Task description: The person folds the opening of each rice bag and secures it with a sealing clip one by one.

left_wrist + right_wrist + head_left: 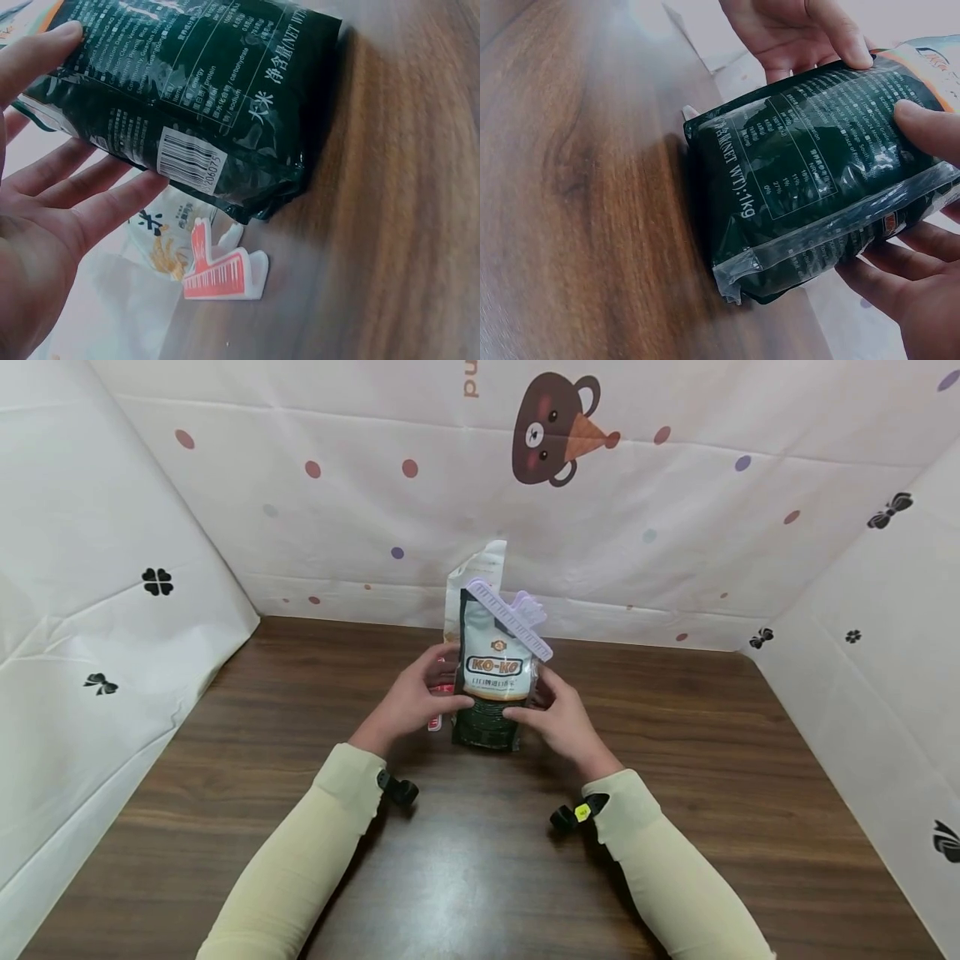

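Observation:
A green and white KO-KO rice bag [491, 689] stands upright between both hands, slightly tilted, near the table's back edge. Across its folded top, a light purple bag clip [510, 620] sits at a slant. My left hand [411, 700] holds the bag's left side, thumb on the front and fingers toward the back. From the other side my right hand [558, 717] grips it in the same way. The right wrist view shows the right thumb [930, 131] pressed on the printed front. Whether the bag's bottom fully rests on the table cannot be made out.
Behind the held bag stands a white rice bag [476, 568], partly hidden. A red and white bag clip [219, 274] lies by it on the brown wooden table [675, 760]. A patterned white cloth [337, 518] walls off the back and sides.

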Action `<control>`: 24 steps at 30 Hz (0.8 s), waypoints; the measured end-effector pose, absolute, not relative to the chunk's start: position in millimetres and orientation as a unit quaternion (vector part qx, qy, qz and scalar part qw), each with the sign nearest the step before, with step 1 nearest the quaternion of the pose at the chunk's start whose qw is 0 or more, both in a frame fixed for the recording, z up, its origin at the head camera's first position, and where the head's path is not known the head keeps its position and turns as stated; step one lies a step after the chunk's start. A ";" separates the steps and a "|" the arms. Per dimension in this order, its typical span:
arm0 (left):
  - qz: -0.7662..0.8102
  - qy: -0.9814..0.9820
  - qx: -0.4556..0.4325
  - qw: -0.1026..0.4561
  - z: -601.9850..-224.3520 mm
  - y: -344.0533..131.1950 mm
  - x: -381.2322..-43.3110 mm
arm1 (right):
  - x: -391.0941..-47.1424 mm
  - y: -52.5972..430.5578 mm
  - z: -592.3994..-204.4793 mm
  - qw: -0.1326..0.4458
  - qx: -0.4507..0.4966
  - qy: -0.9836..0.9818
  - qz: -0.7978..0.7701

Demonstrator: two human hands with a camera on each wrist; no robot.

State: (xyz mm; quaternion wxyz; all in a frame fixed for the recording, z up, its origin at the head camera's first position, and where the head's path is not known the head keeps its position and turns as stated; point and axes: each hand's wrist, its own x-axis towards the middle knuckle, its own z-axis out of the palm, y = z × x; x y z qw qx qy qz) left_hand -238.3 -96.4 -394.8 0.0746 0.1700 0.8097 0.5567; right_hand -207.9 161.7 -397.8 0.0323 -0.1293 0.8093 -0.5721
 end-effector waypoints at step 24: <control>0.592 0.781 0.184 0.068 -381.6 -24.8 -285.8 | -238.0 218.7 -385.9 -0.057 -0.100 0.787 -0.606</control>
